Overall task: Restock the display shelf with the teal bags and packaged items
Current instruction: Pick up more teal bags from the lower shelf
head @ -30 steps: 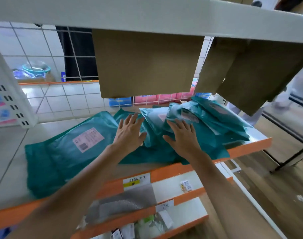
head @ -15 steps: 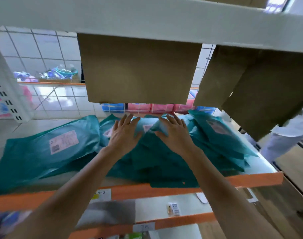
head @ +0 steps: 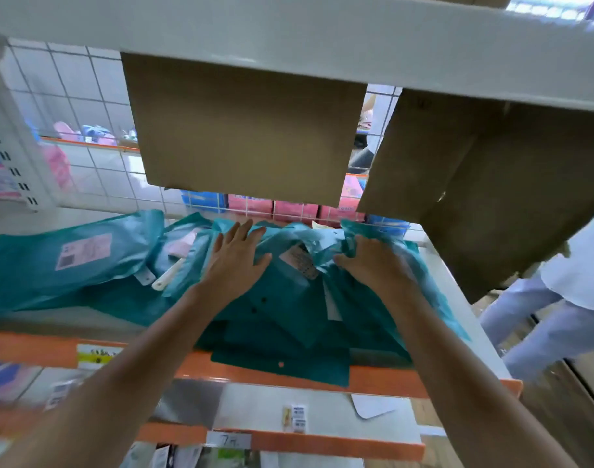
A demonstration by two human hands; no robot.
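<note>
Left grip (head: pixel 235 261), right grip (head: pixel 373 268) on teal bags (head: pixel 282 322) | cardboard box (head: pixel 245 130) — overhanging

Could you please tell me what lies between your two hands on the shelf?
A crumpled teal bag with a printed label, shown in the head view.

The single head-worn camera looks forward and down from close range at the white orange-edged metal shelf (head: pixel 373 383), beneath the upper shelf board.

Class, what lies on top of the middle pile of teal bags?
The left hand rests flat on the teal bags; the fingers of the right hand are lost in a crumpled fold. Whether they grip it is hidden, as are the lower bags.
</note>
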